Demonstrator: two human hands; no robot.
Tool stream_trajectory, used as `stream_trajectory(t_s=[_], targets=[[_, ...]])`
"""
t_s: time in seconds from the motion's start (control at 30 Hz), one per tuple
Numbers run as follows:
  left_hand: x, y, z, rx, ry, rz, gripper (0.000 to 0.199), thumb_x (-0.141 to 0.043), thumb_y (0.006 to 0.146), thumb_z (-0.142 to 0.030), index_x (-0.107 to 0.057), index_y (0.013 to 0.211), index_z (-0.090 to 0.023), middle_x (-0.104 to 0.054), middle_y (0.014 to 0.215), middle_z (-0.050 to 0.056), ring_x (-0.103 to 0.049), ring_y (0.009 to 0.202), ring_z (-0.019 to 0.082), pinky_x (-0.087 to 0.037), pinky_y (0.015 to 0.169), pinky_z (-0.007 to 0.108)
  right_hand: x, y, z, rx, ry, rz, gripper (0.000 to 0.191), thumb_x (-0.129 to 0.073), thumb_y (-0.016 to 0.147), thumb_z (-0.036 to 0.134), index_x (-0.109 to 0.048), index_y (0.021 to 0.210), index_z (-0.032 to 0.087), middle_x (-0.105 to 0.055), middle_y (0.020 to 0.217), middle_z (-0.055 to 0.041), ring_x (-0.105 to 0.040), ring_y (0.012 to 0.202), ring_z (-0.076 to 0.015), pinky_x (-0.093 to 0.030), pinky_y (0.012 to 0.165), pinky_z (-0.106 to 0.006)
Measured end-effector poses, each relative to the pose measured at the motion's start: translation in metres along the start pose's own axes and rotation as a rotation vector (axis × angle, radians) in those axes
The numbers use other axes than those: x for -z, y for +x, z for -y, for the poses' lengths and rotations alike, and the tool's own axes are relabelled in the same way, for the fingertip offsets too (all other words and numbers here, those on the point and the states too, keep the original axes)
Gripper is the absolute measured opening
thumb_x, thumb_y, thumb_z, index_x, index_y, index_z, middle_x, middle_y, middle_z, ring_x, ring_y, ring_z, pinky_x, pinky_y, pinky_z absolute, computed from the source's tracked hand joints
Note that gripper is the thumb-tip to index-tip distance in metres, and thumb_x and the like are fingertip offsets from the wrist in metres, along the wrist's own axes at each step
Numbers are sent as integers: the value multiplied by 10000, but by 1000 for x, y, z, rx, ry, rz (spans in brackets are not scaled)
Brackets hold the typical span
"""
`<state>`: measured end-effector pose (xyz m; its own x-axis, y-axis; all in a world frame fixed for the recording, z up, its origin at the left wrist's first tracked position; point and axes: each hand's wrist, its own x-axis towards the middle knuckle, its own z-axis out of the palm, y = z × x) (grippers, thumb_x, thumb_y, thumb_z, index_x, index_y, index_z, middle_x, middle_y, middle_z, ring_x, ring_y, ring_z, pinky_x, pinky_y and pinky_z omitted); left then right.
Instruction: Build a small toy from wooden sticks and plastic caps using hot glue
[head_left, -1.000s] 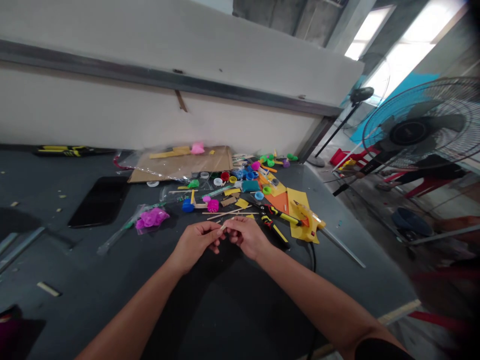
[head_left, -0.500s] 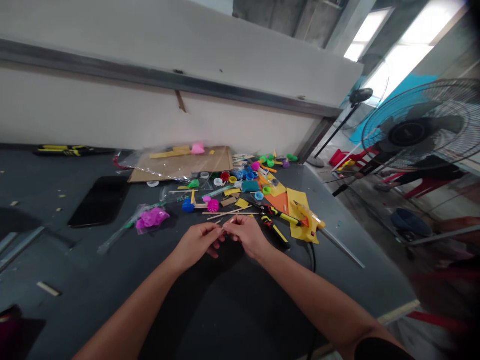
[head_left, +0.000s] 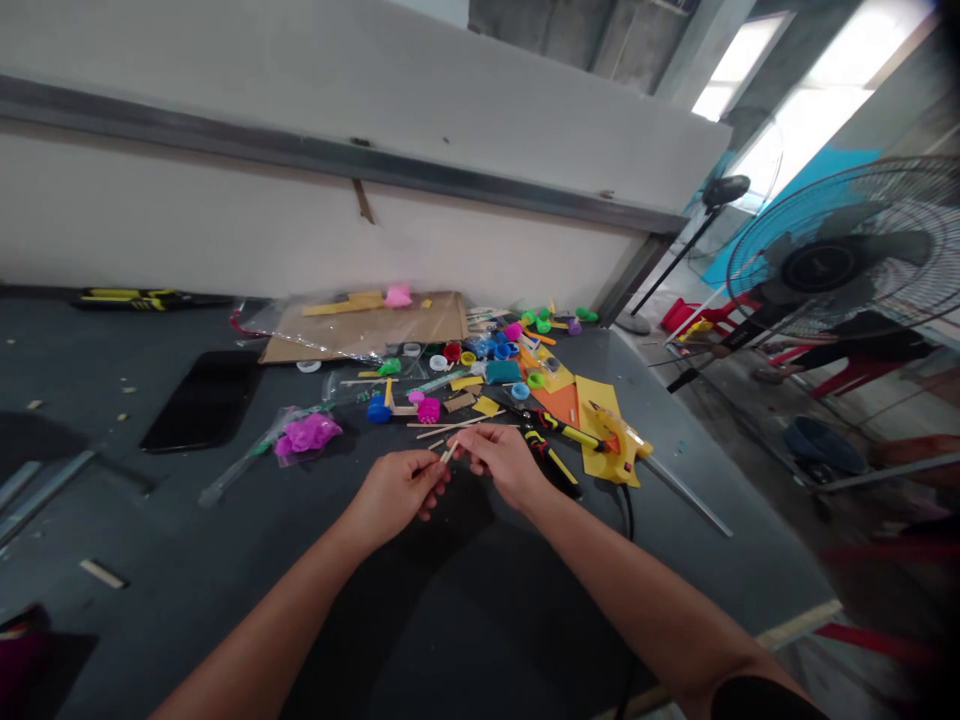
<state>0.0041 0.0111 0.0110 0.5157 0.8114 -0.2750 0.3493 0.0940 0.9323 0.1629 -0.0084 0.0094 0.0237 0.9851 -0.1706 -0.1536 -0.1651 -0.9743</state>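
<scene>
Left hand (head_left: pixel 397 490): seen just below the middle of the frame, its fingers curled; a short pale stick is pinched between thumb and fingertips.
Right hand (head_left: pixel 501 462): held just beside the left one, its thumb and fingers drawn together at the stick's upper end; whether the stick is gripped by it too cannot be told.
Short pale stick (head_left: pixel 450 452): held between the two hands near the centre of the frame, tilted, its upper end pointed towards the right hand.
Thin sticks (head_left: pixel 457 428): laid across one another just above the hands.
Wheeled toy (head_left: pixel 403 409): placed above the left hand, with a blue piece at its left end and a pink one at its right.
Bottle caps (head_left: pixel 452 353): scattered above the centre, in red, white, yellow, blue and green.
Pliers (head_left: pixel 555 465): laid to the right of the right hand, the black and yellow handles spread.
Glue gun (head_left: pixel 621 455): rested on yellow paper (head_left: pixel 595 392), right of centre.
Purple clay (head_left: pixel 307 434): wrapped in clear plastic, left of the hands.
Phone (head_left: pixel 201 402): laid flat in the left part of the frame, its dark screen turned up.
Cardboard (head_left: pixel 442 318): partly covered by clear plastic, above the centre.
Table (head_left: pixel 450 630): dark grey, spread across the lower frame.
Fan (head_left: pixel 821 265): stood off the table, upper right of the frame.
</scene>
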Motion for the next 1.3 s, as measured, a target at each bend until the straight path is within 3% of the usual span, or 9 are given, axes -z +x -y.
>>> stream_trajectory(t_s=[0.27, 0.37, 0.43, 0.53, 0.63, 0.77, 1.1, 1.2, 1.3], targets=[[2, 1, 4, -45, 69, 22, 271, -475, 775, -404, -579, 668, -177, -543, 565, -19, -529, 473, 111, -436, 423, 205, 11, 1, 12, 76, -274, -33, 249, -560, 764, 375, -686, 805, 165, -620, 683, -15, -406, 472, -76, -310, 463, -215], [5, 2, 8, -47, 86, -20, 270, -460, 782, -393, -574, 671, -175, -550, 572, -20, -524, 461, 104, -429, 416, 201, 39, -2, 31, 208, -687, -71, 278, -518, 804, 387, -658, 948, 194, -645, 820, -42, -544, 670, -145, -415, 645, -272], [8, 3, 9, -50, 106, -59, 271, -445, 789, -384, -577, 678, -173, -559, 579, -18, -523, 457, 101, -428, 419, 201, 60, -10, 39, 274, -1066, -180, 376, -544, 788, 420, -604, 1079, 188, -629, 959, -92, -551, 899, -224, -398, 804, -344], [12, 5, 10, -63, 130, -108, 282, -426, 800, -379, -583, 695, -168, -569, 588, -12, -524, 453, 97, -430, 429, 204, 85, -28, 33, 141, -1522, -283, 672, -596, 719, 521, -453, 1272, 167, -537, 1174, -167, -445, 1109, -349, -312, 907, -465], [14, 5, 10, -70, 125, -125, 284, -425, 800, -378, -585, 702, -166, -567, 588, -12, -524, 451, 95, -425, 424, 202, 95, -43, 17, 14, -1695, -278, 790, -604, 691, 558, -381, 1316, 128, -471, 1254, -202, -413, 1143, -383, -297, 908, -490], [12, 3, 10, -77, 112, -130, 285, -425, 801, -381, -584, 701, -167, -563, 582, -13, -517, 443, 88, -420, 420, 196, 97, -47, 6, 12, -1768, -326, 698, -542, 759, 525, -374, 1302, 119, -464, 1257, -211, -412, 1149, -367, -303, 899, -476], [9, 1, 7, -74, 72, -149, 278, -428, 798, -387, -557, 687, -168, -540, 583, -16, -494, 439, 88, -421, 415, 203, 102, -34, 11, 37, -1754, -369, 594, -568, 724, 462, -496, 1146, 50, -536, 1051, -221, -489, 1014, -350, -355, 855, -422], [11, 0, 6, -80, 94, -177, 277, -418, 809, -387, -550, 691, -174, -535, 592, -16, -502, 457, 97, -422, 425, 207, 96, -41, 15, 72, -1585, -384, 546, -570, 698, 390, -510, 1131, 63, -533, 1076, -198, -489, 1035, -316, -361, 883, -387], [13, -1, 6, -118, 141, -218, 280, -411, 820, -397, -547, 697, -185, -530, 598, -17, -506, 467, 105, -410, 429, 208, 84, -56, 20, 4, -1334, -247, 452, -552, 653, 256, -527, 1078, 105, -571, 1025, -136, -538, 949, -247, -390, 839, -322]])
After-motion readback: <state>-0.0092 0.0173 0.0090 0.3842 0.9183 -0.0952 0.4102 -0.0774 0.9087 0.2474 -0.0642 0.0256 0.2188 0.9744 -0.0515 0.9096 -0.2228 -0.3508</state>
